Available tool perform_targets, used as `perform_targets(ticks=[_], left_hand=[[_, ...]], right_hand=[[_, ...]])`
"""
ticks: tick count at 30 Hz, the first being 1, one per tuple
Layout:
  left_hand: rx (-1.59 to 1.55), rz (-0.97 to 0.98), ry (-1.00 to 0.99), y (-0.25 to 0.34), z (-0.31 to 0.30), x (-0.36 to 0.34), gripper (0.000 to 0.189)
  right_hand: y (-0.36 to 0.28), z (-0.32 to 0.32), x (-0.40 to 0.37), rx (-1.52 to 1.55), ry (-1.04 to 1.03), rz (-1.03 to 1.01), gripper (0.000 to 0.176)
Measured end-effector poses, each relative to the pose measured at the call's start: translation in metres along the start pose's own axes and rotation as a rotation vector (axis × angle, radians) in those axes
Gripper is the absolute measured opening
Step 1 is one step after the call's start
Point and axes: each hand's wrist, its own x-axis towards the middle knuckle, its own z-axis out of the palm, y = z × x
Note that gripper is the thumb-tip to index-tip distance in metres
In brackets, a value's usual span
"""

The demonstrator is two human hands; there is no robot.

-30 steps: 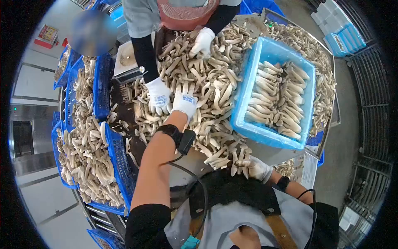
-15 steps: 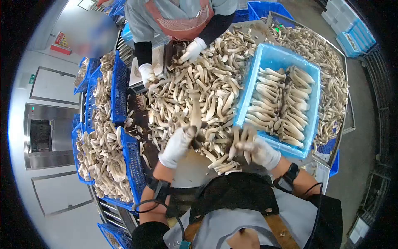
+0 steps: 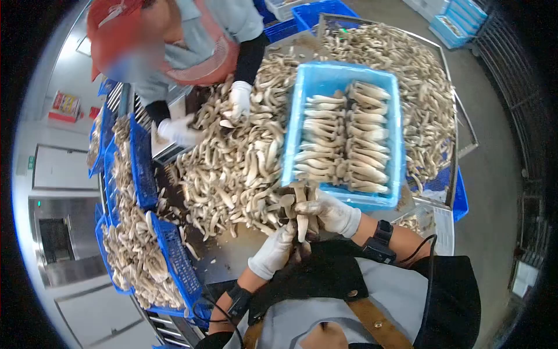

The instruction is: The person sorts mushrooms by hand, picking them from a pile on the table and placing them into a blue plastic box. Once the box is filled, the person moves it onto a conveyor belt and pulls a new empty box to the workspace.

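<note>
My left hand (image 3: 273,253), in a white glove, is closed on mushrooms just in front of my apron. My right hand (image 3: 332,213), also gloved, grips several more mushrooms (image 3: 302,227) with long pale stems and brownish caps. The two hands nearly meet, so some of what they hold is hidden. Beyond them spreads a loose heap of mushrooms (image 3: 232,168) on the metal table (image 3: 224,264). A light blue, lined crate (image 3: 293,125) stands just past my right hand, with mushrooms laid side by side in two rows.
Blue baskets (image 3: 177,262) piled with mushrooms line the left side. More mushrooms (image 3: 424,116) fill a framed area on the right. Across the table a co-worker's gloved hands (image 3: 239,100) work at the heap, beside a scale-like tray (image 3: 168,151).
My hands have come together in front of my apron, each with mushrooms. The view has turned, so the crate appears farther left. The co-worker leans farther over the table.
</note>
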Motion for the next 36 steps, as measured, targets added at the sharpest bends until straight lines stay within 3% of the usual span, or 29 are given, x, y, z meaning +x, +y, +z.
perform_targets(ticks=[1,2,3,5,8,10,13,14,18,23,25,27,29,32,33,34,35,36], left_hand=[[0.09,-0.012,-0.043,0.005,0.004,0.0,0.074],[0.093,-0.081,-0.065,0.007,0.008,0.001,0.075],[0.133,-0.056,-0.072,0.004,0.007,0.006,0.074],[0.213,-0.003,-0.078,-0.003,-0.002,0.017,0.072],[-0.05,0.08,-0.012,0.017,-0.002,0.011,0.066],[-0.073,0.171,0.107,0.017,-0.002,0.014,0.066],[-0.199,0.275,0.148,0.01,0.0,0.023,0.064],[-0.198,0.264,0.143,0.01,0.002,0.022,0.062],[-0.219,0.256,0.159,0.008,0.009,0.009,0.056],[-0.37,0.312,0.239,-0.022,-0.012,-0.008,0.053],[-0.177,0.422,0.28,-0.029,-0.016,-0.021,0.051],[-0.298,0.34,0.317,-0.056,-0.034,-0.023,0.045],[-0.452,0.235,0.311,-0.066,-0.038,-0.028,0.043],[-0.52,0.205,0.352,-0.073,-0.044,-0.048,0.044],[-0.587,0.223,0.366,-0.078,-0.045,-0.054,0.045],[-0.58,0.248,0.368,-0.087,-0.052,-0.057,0.045],[-0.565,0.268,0.355,-0.097,-0.06,-0.059,0.046],[-0.598,0.274,0.362,-0.104,-0.065,-0.064,0.045]], right_hand=[[0.005,-0.009,-0.004,0.032,0.01,-0.064,0.055],[-0.008,-0.013,-0.014,-0.122,0.033,-0.073,0.056],[-0.023,-0.014,-0.027,-0.276,0.054,-0.078,0.056],[-0.061,-0.006,-0.05,-0.287,0.207,-0.179,0.06],[-0.11,-0.03,-0.069,-0.379,0.338,-0.349,0.058],[-0.125,-0.09,-0.07,-1.381,0.546,-0.49,0.058],[-0.116,-0.105,-0.065,-2.233,0.659,-0.062,0.068],[-0.099,-0.099,-0.065,-2.403,0.733,-0.014,0.079],[-0.09,-0.084,-0.067,-2.429,0.748,0.085,0.088],[-0.09,-0.081,-0.067,-2.418,0.638,0.071,0.085],[-0.087,-0.094,-0.061,-2.484,0.65,0.092,0.077],[-0.086,-0.132,-0.056,-2.527,0.518,-0.339,0.049],[-0.084,-0.148,-0.048,-2.635,0.51,-0.679,0.034],[-0.067,-0.189,-0.049,-2.774,0.74,-0.323,0.061],[-0.062,-0.167,-0.053,-2.783,0.772,-0.003,0.065],[-0.068,-0.158,-0.057,-2.709,0.669,0.306,0.068],[-0.073,-0.124,-0.058,-2.631,0.623,0.463,0.069],[-0.073,-0.151,-0.069,-2.762,0.587,0.231,0.07]])
